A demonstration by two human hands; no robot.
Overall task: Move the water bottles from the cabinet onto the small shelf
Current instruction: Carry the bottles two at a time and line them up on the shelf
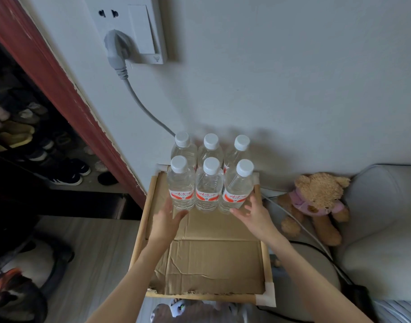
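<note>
- Water bottles [208, 173], six upright in two rows, stand at the 12 o'clock end of the small shelf [139, 231], on cardboard [213, 259].
- Left hand [166, 220], fingers spread, at the group's 7 o'clock.
- Right hand [253, 214], fingers spread, at its 5 o'clock; contact unclear.

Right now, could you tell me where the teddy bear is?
The teddy bear sits right of the small shelf, leaning against the pale cushion.
</note>
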